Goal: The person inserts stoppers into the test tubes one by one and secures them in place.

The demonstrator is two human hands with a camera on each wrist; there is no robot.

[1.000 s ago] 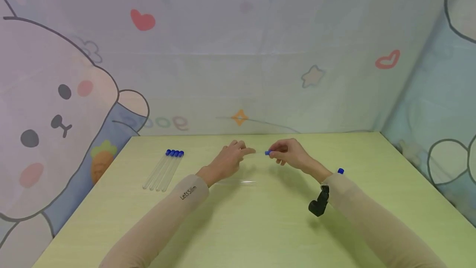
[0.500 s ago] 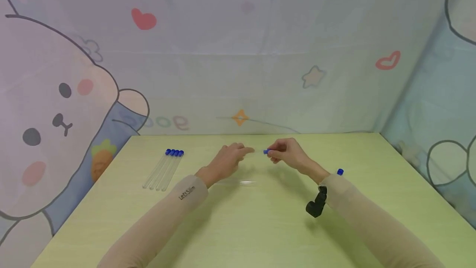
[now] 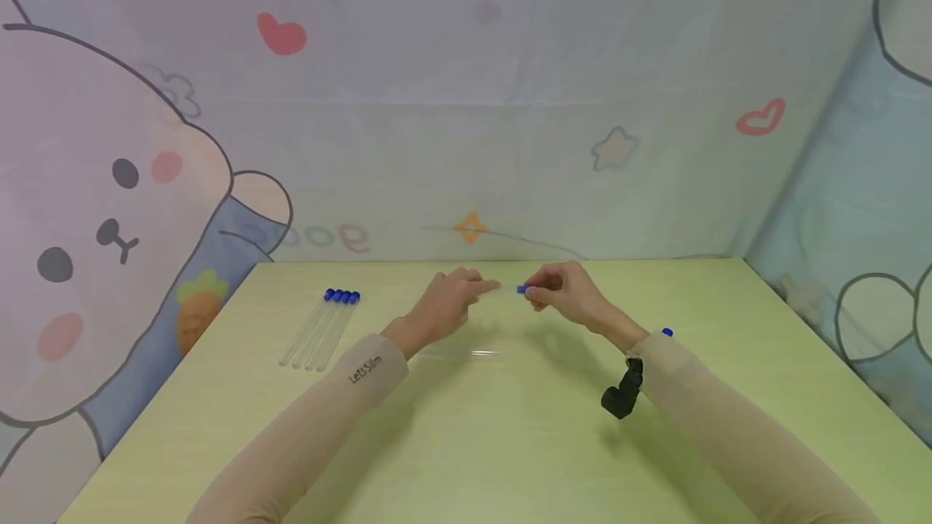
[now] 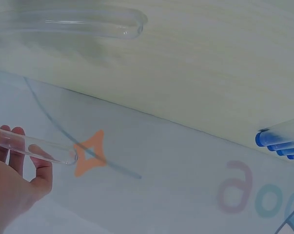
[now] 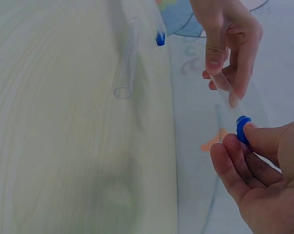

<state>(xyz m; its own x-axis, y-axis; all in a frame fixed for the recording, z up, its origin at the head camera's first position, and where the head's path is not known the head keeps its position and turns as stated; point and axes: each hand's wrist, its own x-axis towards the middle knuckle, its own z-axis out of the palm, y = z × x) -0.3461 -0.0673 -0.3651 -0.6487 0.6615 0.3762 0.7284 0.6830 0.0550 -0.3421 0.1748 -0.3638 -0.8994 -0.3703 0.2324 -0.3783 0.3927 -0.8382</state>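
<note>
My left hand (image 3: 444,306) holds a clear test tube (image 4: 59,153) between thumb and fingers, its rounded end showing in the left wrist view. Facing it, my right hand (image 3: 571,293) pinches a small blue cap (image 5: 242,129) between thumb and fingertips. The cap is in line with the tube's mouth; whether it touches or enters the tube, I cannot tell. Both hands are raised above the far part of the table. Below them another clear test tube (image 5: 126,68) lies on the table, its open mouth uncapped.
Several test tubes with blue caps (image 3: 342,297) lie side by side at the table's left. A loose blue cap (image 3: 667,332) is partly hidden behind the right sleeve. A printed cloth (image 3: 466,103) hangs behind the pale wooden table (image 3: 510,451).
Both hands have moved up slightly in the head view, keeping the tube and cap facing each other. The grips look the same. Things on the table have stayed put.
</note>
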